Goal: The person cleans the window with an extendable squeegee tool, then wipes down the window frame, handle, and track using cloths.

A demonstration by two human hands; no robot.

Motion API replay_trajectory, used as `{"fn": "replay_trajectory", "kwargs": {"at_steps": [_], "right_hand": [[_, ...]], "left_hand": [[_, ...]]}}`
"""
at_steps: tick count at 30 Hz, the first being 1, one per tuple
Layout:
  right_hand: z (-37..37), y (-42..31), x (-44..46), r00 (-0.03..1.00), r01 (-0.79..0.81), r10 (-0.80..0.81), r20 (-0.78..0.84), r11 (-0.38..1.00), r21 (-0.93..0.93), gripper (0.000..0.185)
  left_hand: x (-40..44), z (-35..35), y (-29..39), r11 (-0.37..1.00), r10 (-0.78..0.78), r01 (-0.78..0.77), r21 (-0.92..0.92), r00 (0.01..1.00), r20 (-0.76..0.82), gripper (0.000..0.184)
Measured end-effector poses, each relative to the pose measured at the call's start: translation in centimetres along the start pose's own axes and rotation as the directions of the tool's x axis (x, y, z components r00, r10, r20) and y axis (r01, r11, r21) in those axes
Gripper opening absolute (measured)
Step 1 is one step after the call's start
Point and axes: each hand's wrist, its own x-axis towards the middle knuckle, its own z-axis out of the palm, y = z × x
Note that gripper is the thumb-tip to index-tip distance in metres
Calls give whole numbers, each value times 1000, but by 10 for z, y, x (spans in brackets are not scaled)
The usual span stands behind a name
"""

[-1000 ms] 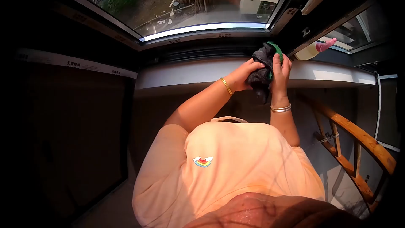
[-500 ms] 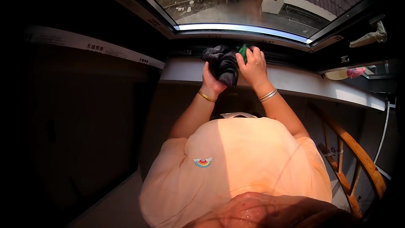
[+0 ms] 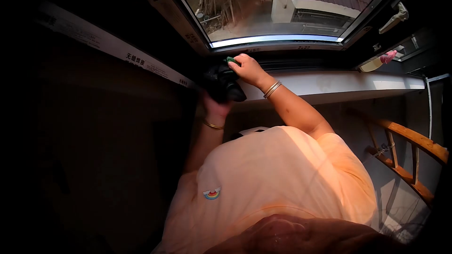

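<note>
A bunched dark cloth [image 3: 225, 83] is at the left end of the window sill, close to the frame. My left hand [image 3: 216, 107] is closed round its lower side, blurred and in shadow. With bent fingers my right hand [image 3: 248, 70] pinches a small green piece [image 3: 231, 59], perhaps a scouring pad, at the top of the cloth. Most of this green piece is hidden by the fingers and cloth.
Ahead is a window [image 3: 278, 42] with a dark frame and a handle [image 3: 395, 17] at right. Along it runs a white sill [image 3: 329, 83]. A bottle with a pink top [image 3: 376, 62] lies at right. Below stands a wooden ladder [image 3: 400, 157].
Both hands have moved left along the sill with the dark cloth and the green piece. The view has shifted, and my right arm now reaches further across.
</note>
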Motion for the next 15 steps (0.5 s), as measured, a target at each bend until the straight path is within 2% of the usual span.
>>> {"fn": "replay_trajectory", "kwargs": {"at_steps": [1,2,4,5,6,7,8,9,10,12,13,15], "right_hand": [[-17,1,-10,985,-168,147,85,915,366,22],[-31,2,-22,946,-325,243,217,675,662,21],[-54,-5,-50,949,-298,180,258,249,922,21],[-63,-5,-61,954,-264,186,237,135,955,22],[-70,-3,-68,956,-253,190,225,140,957,22],[-75,-2,-74,926,-247,335,175,186,951,22],[-82,1,-77,875,-248,470,115,231,941,23],[-86,11,-80,868,-295,471,157,235,926,30],[-93,14,-81,869,-288,471,150,236,928,30],[-101,18,-83,903,-380,248,350,82,921,40],[-104,16,-84,906,-407,145,398,33,913,48],[-107,8,-86,921,-380,96,378,1,925,50]], "left_hand": [[-8,11,1,999,-54,54,8,992,111,55],[-8,22,2,997,-71,70,12,990,122,55],[-14,54,-2,923,56,-128,362,977,204,41],[-19,55,-3,962,-9,-72,262,956,294,41],[-19,63,-6,963,-19,-63,263,954,301,41],[-18,74,-8,718,102,-344,605,912,397,42],[-12,73,-12,521,128,-462,718,874,469,42],[-6,71,-17,292,154,-558,777,829,538,42],[3,62,-24,264,174,-568,780,823,540,39],[15,56,-24,230,190,-572,788,820,540,36],[10,92,-14,168,-46,-400,901,910,412,33],[8,88,-16,221,-161,-389,895,890,426,32]]}}
